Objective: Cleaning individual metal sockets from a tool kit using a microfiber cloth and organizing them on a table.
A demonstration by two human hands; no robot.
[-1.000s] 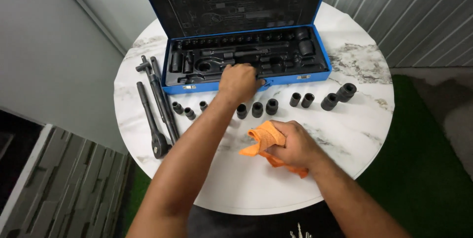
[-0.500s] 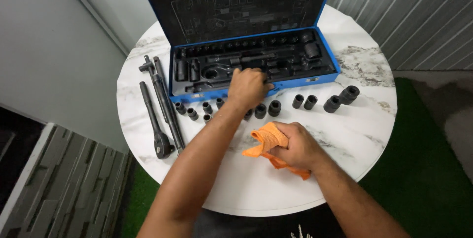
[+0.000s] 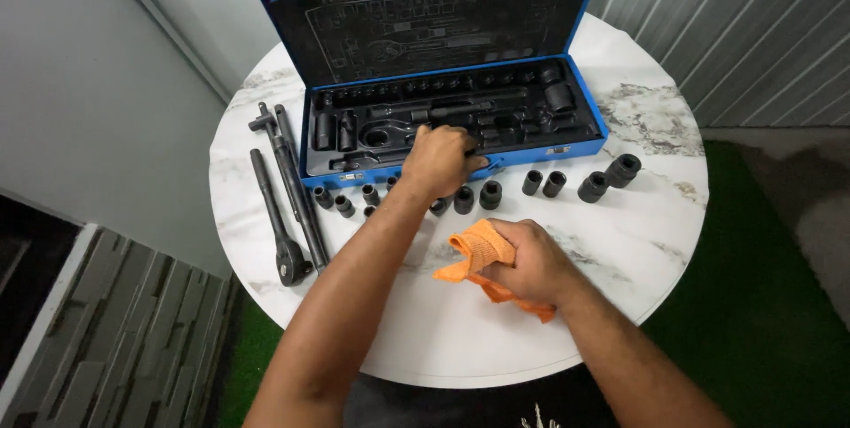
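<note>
Black molded tray [image 3: 531, 123] of the blue case [image 3: 589, 92] is where the left hand [image 3: 436, 160] reaches, fingers curled over its front edge; whether it grips a piece I cannot tell. Seating pieces squarely would suit. Right hand [image 3: 529, 262] clenches an orange cloth [image 3: 474, 249] on the marble table [image 3: 637, 215], near loose sockets [image 3: 490, 193].

Your round white marble-patterned counter [image 3: 620, 242] fills the middle of the frame. At its upper centre sits an open blue socket-set case [image 3: 584, 138], lid raised. To the left lie a ratchet handle [image 3: 276, 220] and long black bars [image 3: 297, 185], side by side. Below the case's front edge a row of black sockets [image 3: 542, 183] stands, running from centre-left to right. An orange cloth [image 3: 478, 255] rests lower centre.
</note>
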